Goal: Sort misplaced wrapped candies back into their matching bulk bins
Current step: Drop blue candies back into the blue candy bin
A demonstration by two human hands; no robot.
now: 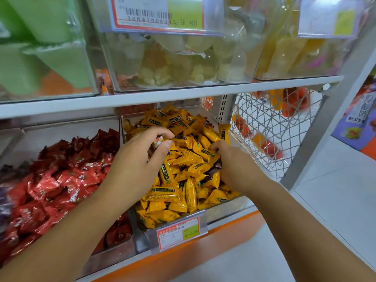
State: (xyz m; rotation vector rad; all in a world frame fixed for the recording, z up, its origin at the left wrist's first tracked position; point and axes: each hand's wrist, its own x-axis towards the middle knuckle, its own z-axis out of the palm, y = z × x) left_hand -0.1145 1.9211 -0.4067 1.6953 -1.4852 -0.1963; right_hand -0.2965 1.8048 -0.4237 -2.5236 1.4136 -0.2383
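Behind left fingers [155,132], half-hidden pale candy [158,141]

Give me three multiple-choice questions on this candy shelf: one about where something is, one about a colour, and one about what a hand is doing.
1. Where are the left hand and the right hand?
A. in the wire basket
B. among the yellow candies
C. on the upper shelf

2. What colour is the candy pile left of the yellow ones?
A. green
B. blue
C. red

3. What is the left hand doing?
A. pinching a pale-wrapped candy
B. lying flat and open
C. gripping the price label

Answers:
1 B: both hands sit in the bin of yellow wrappers.
2 C: the neighbouring bin holds red wrappers.
3 A: its thumb and fingers close round a small pale wrapper.
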